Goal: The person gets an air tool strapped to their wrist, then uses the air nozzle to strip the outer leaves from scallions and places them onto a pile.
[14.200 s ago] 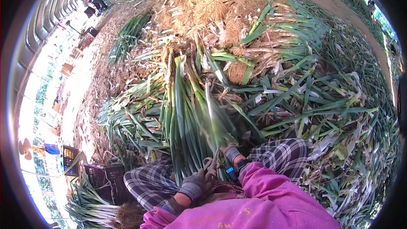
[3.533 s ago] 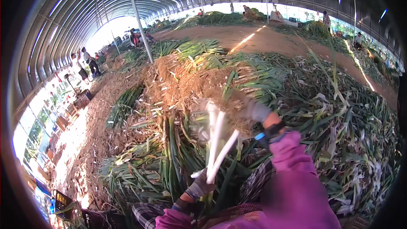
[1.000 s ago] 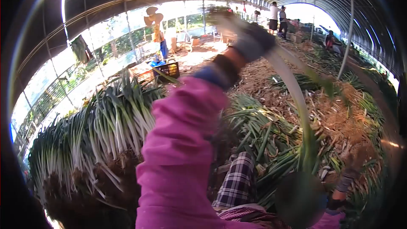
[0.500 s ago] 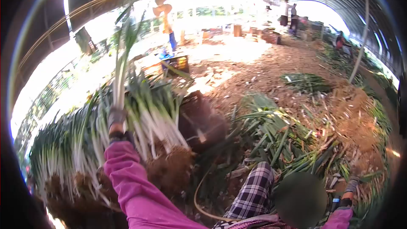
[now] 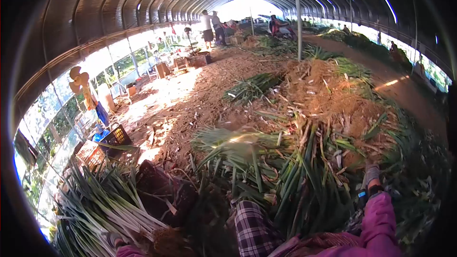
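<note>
My left hand (image 5: 112,239), in a grey glove, is low at the left edge of my view, against a stack of long green onions (image 5: 114,204) with white stems and brown roots. Its fingers are blurred and partly hidden, so their grip does not show. On the right, my right hand (image 5: 372,173), also gloved, reaches into a heap of loose green onions (image 5: 364,147) with tangled roots. The fingertips blend into the heap, and I cannot make out whether they hold anything. Between my hands lies a spread of onion leaves (image 5: 290,176).
A dark crate (image 5: 164,192) stands beside the left stack. Farther off are a black crate (image 5: 115,138), an orange crate (image 5: 90,154) and a fan (image 5: 81,83). A pole (image 5: 297,19) rises ahead. Two people (image 5: 213,28) stand in the back; another person (image 5: 276,26) sits.
My left hand has come down from holding green onions upright to the stack's lower end. My right hand has reached forward into the heap. The view has turned right.
</note>
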{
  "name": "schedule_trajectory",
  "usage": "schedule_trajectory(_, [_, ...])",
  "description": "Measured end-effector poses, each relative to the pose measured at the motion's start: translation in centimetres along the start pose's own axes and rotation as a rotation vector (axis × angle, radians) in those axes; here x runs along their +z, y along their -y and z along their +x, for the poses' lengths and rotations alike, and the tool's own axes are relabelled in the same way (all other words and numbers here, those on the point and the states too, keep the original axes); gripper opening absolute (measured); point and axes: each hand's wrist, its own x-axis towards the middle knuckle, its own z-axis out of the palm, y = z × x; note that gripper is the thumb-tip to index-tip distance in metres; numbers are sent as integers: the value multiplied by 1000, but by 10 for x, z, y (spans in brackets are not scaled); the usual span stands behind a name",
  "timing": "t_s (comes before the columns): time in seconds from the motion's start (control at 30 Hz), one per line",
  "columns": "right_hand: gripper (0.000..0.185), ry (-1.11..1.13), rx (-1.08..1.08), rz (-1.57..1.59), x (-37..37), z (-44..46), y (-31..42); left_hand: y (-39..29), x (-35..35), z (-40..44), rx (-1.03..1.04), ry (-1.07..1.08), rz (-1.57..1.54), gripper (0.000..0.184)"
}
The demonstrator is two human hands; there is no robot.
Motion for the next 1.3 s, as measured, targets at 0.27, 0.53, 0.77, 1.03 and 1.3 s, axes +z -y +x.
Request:
schedule_trajectory(0.27, [32, 33, -276, 952, 57, -70, 21, -398, -36, -241, 1241, 214, -335, 43])
schedule_trajectory(0.53, [15, 288, -115, 1116, 252, -103, -33, -467, 76, -727, 1619, 1094, 156, 47])
schedule_trajectory(0.77, [21, 338, 373, 1390, 189, -86, 5, -436, 208, -840, 1371, 834, 233, 67])
schedule_trajectory(1.03, [53, 487, 24, 43, 275, 33, -21, -449, 224, -827, 1551, 560, 202, 53])
schedule_trajectory(1.3, [85, 425, 104, -369, 281, 33, 35, -484, 176, -830, 1359, 1093, 350, 71])
